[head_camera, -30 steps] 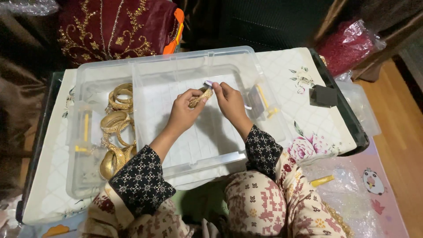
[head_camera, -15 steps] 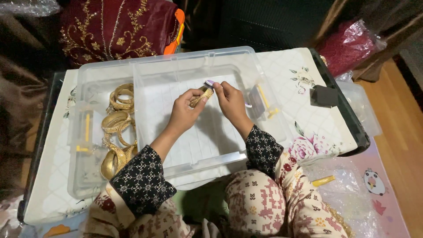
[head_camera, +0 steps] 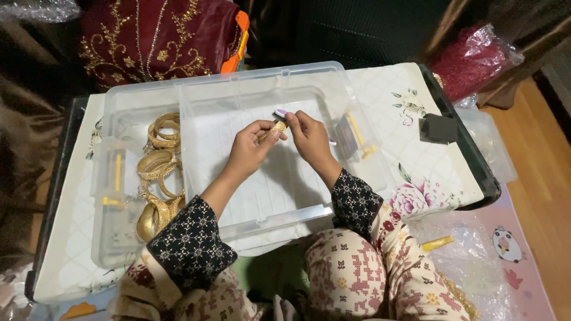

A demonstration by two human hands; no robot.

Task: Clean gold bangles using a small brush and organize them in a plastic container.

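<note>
Both hands meet above the middle of a clear plastic lid point(head_camera: 262, 196) that lies across a clear storage box point(head_camera: 113, 238). The left hand point(head_camera: 250, 151) pinches a small gold piece point(head_camera: 272, 130) between thumb and fingers; the right hand point(head_camera: 309, 138), at its 3 o'clock, closes its fingertips on the same piece. Gold bangles point(head_camera: 159, 172) lie in the box at 9 o'clock of the hands.

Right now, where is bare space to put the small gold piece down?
The clear lid is bare around both hands, and the quilted cloth is bare between the box and the black block. Crowded: the box's left side, with gold bangles. Left hand and right hand share the gold piece.
</note>
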